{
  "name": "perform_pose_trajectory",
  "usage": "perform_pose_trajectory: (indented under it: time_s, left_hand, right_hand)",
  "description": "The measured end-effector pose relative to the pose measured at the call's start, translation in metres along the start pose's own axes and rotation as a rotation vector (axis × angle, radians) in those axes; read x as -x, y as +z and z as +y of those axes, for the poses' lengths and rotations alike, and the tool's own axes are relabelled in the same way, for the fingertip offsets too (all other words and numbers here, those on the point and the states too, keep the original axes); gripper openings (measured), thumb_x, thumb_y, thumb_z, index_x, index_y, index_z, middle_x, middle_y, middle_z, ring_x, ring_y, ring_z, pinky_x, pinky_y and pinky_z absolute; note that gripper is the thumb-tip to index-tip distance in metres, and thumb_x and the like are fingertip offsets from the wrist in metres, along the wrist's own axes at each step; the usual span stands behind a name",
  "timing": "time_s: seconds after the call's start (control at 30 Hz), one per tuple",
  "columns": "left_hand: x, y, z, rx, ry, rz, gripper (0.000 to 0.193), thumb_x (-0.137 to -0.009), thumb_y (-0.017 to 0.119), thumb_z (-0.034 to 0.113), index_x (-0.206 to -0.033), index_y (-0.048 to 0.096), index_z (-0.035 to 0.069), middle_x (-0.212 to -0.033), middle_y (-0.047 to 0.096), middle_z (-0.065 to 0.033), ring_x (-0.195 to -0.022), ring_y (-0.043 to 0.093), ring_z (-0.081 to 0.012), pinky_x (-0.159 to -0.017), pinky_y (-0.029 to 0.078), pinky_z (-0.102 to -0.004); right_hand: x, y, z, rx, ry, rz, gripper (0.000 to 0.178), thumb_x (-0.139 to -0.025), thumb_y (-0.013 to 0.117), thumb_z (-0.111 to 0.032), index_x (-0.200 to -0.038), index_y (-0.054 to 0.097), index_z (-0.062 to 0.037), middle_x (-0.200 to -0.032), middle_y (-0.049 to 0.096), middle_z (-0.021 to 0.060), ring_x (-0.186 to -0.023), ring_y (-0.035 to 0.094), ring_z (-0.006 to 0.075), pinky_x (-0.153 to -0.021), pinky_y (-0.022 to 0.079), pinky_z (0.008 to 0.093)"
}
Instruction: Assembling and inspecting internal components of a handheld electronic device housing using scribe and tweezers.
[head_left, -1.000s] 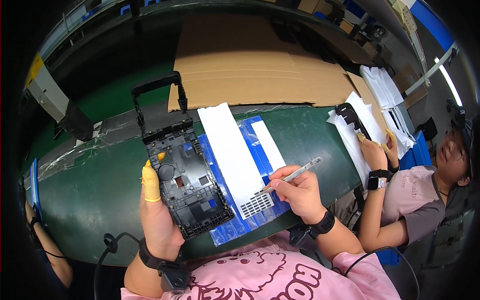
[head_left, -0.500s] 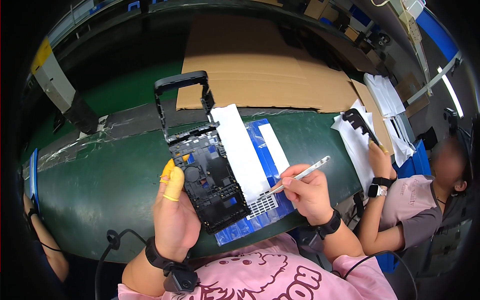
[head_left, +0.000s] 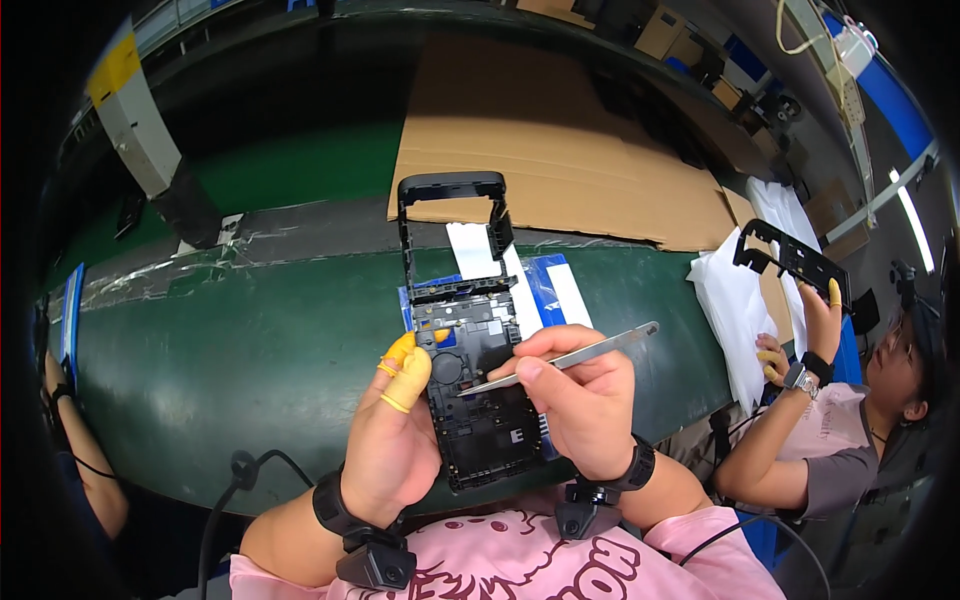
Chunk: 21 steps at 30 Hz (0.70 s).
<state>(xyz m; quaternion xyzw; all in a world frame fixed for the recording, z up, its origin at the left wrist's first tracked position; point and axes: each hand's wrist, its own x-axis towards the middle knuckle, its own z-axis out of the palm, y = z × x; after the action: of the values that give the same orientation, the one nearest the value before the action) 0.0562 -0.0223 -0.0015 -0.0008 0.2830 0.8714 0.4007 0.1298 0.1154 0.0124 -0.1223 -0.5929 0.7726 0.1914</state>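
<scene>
My left hand (head_left: 398, 440), with yellow finger cots on thumb and forefinger, grips the left edge of a black plastic device housing (head_left: 470, 420). The housing has an open rectangular frame at its far end and ribs and small parts on its inner face. Pinched in my right hand (head_left: 590, 405) is a pair of metal tweezers (head_left: 600, 348). Their tip lies over the housing's middle, near a round recess; whether it touches, I cannot tell. Beneath the housing, a blue plastic-wrapped pad (head_left: 547, 290) and white strips (head_left: 570, 295) are partly covered.
Brown cardboard (head_left: 560, 150) covers the far side of the green table (head_left: 250, 380). At right, a co-worker holds another black housing (head_left: 795, 255) beside white sheets (head_left: 725, 310). Another person's arm (head_left: 95, 470) shows at the left edge. A black cable (head_left: 225, 500) hangs near my left forearm.
The tweezers have moved left, from the label sheet on the pad to over the housing. The housing now covers more of the pad. The co-worker's housing has turned and shifted right.
</scene>
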Motion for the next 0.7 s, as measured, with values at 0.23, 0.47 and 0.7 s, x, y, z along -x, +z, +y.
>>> perform_pose_trajectory:
  time_s: [0.23,0.47,0.7]
  left_hand:
    - [0.0011,0.0012,0.0015,-0.094,0.034,0.030,0.035,-0.092,0.041,0.027,-0.119,0.043,0.006,-0.115,0.051,-0.0078,-0.104,0.050,-0.0183,-0.090,0.041,-0.0350]
    - [0.0002,0.0019,0.0016,-0.087,0.036,0.027,0.035,-0.092,0.041,0.027,-0.120,0.042,0.005,-0.115,0.051,-0.0078,-0.105,0.050,-0.0183,-0.090,0.041,-0.0351]
    - [0.0008,0.0031,0.0012,-0.085,0.026,0.030,0.036,-0.092,0.041,0.027,-0.120,0.041,0.006,-0.115,0.051,-0.0080,-0.104,0.050,-0.0184,-0.090,0.041,-0.0351]
  right_hand:
    - [-0.0014,0.0046,-0.0016,0.040,-0.019,-0.006,0.013,-0.080,0.055,0.000,-0.093,0.055,0.0017,-0.079,0.064,0.0168,-0.053,0.043,0.0056,-0.049,0.035,0.0187]
    - [-0.0022,0.0045,-0.0024,0.036,-0.003,0.003,0.012,-0.080,0.055,0.000,-0.093,0.055,0.0014,-0.079,0.064,0.0168,-0.053,0.043,0.0059,-0.049,0.035,0.0190]
    - [-0.0023,0.0021,-0.0015,0.033,-0.010,-0.017,0.013,-0.080,0.056,-0.001,-0.092,0.055,0.0016,-0.079,0.064,0.0167,-0.053,0.044,0.0066,-0.049,0.035,0.0191]
